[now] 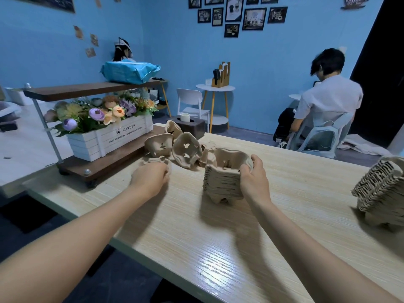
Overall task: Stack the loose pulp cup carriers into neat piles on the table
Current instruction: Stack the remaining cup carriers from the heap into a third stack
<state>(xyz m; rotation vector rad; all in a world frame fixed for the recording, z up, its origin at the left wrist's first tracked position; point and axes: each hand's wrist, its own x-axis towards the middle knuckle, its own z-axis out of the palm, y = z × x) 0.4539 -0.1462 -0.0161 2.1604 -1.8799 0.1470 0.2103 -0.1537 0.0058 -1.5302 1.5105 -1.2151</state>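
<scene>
A pile of brown pulp cup carriers [220,180] stands on the light wooden table [218,248] near its middle. My right hand [252,174] grips the pile's right side, thumb over its top rim. My left hand [150,177] holds a loose carrier [153,161] lying flat at the table's far left, fingers curled over its edge. Behind it several loose carriers [185,153] lie tumbled on their sides and against each other. A second, taller pile [380,189] stands at the right edge of the view.
A white planter box of artificial flowers [109,138] sits on a dark wooden shelf stand [102,162] left of the loose carriers. A dark tissue box [190,125] stands behind them. A person sits on a chair at the back right, turned away.
</scene>
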